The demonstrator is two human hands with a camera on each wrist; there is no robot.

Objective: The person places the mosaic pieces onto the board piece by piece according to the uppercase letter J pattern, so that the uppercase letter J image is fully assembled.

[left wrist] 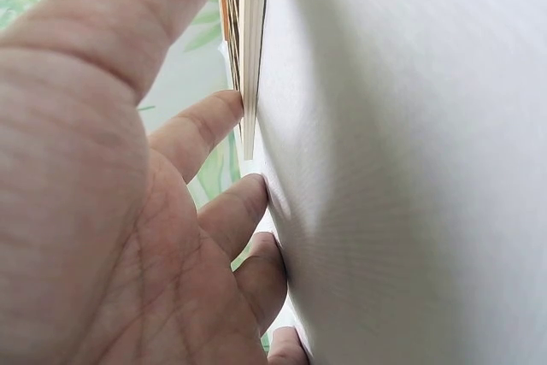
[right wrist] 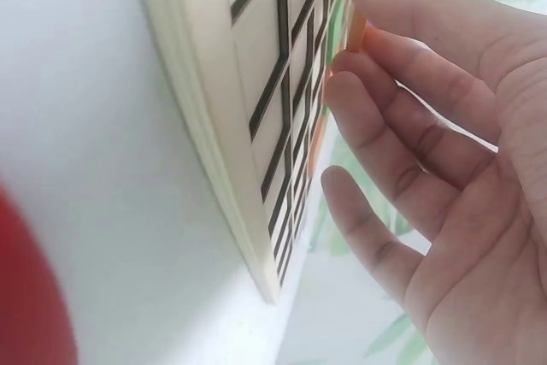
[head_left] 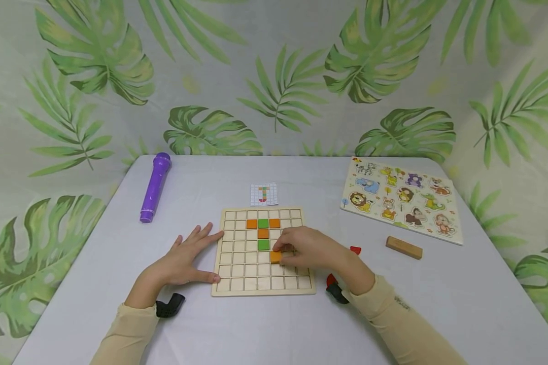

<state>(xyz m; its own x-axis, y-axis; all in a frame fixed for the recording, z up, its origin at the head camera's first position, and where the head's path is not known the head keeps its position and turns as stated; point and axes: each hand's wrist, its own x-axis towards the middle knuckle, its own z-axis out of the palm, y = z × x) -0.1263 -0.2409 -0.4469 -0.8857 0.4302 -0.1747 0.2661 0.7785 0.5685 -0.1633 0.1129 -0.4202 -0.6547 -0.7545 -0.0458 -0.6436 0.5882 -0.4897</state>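
A square wooden grid board lies on the table, with several orange and green square tiles set in its upper middle cells. My right hand pinches an orange tile between thumb and fingers, low over the board just right of the tile column. In the right wrist view the orange tile shows only partly behind the fingertips. My left hand has its fingers spread, with thumb and index finger touching the board's left edge. A small pattern card lies beyond the board, showing a coloured figure.
At the back left lies a purple toy microphone. An animal puzzle board sits at the back right, a wooden block in front of it. Red pieces lie by my right forearm.
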